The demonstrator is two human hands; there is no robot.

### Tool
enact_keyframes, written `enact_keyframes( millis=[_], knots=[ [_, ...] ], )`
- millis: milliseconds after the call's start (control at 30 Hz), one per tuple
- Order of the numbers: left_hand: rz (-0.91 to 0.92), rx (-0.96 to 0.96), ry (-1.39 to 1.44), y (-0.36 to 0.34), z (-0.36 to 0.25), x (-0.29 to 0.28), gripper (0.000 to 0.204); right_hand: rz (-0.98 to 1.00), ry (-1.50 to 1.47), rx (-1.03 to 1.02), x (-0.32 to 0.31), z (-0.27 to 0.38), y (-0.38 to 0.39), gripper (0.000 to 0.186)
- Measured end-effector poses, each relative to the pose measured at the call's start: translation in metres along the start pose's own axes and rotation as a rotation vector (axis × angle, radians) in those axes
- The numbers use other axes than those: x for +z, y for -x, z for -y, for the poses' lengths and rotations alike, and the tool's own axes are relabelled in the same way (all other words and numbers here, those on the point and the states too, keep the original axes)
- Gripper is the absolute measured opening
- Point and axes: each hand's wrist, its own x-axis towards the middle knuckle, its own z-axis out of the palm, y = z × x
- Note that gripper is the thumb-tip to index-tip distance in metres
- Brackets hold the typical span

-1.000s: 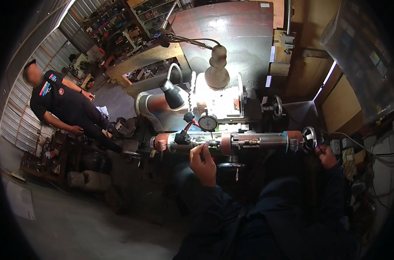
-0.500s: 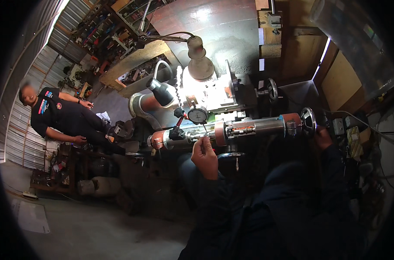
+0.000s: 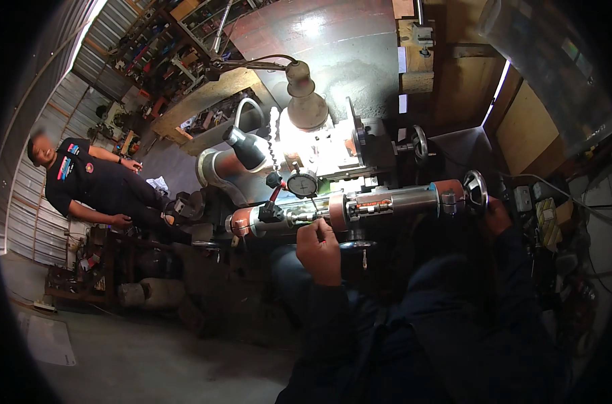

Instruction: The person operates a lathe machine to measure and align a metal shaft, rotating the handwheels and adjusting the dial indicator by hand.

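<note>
My left hand [image 3: 319, 252] is closed in a pinch beside the tip of a dial gauge [image 3: 302, 183], at the near side of a long machine tube with cut-out windows [image 3: 413, 196]. What sits between its fingertips is too small or hidden to make out. A jointed holder with a red arm [image 3: 275, 195] carries the gauge, its base block resting on the tube. At the right end, my right hand [image 3: 499, 217] is closed at the lower rim of a metal handwheel [image 3: 476, 191]. Its fingertips are partly hidden there.
A bright work lamp [image 3: 247, 146] shines on the machine behind the tube. Another handwheel [image 3: 420, 143] stands at the back right. To the left, a person in dark clothes [image 3: 93, 175] stands facing the machine. A cluttered metal bench [image 3: 83, 269] is at the lower left.
The whole view has shifted slightly. My left hand has moved a little to the right relative to the gauge, still pinched. My right hand stays at the handwheel.
</note>
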Motion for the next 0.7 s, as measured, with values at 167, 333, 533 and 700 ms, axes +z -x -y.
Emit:
enact_keyframes(
  millis=[167, 333, 533, 700],
  knots=[
    [-0.056, -0.112, -0.059, 0.001, -0.01, 0.007, 0.009, 0.051, -0.044, -0.008, -0.005, 0.029, 0.003, 0.026],
    [0.099, 0.057, 0.067, -0.006, 0.008, -0.006, 0.011, 0.073, 0.053, -0.032, -0.009, 0.059, 0.002, 0.025],
    [0.222, 0.003, 0.196, -0.01, 0.019, -0.013, 0.009, 0.079, 0.071, -0.001, -0.012, 0.075, 0.009, 0.026],
    [0.265, 0.038, 0.214, -0.017, 0.021, -0.02, 0.01, 0.084, 0.118, 0.053, -0.013, 0.076, 0.009, 0.027]
  ],
)
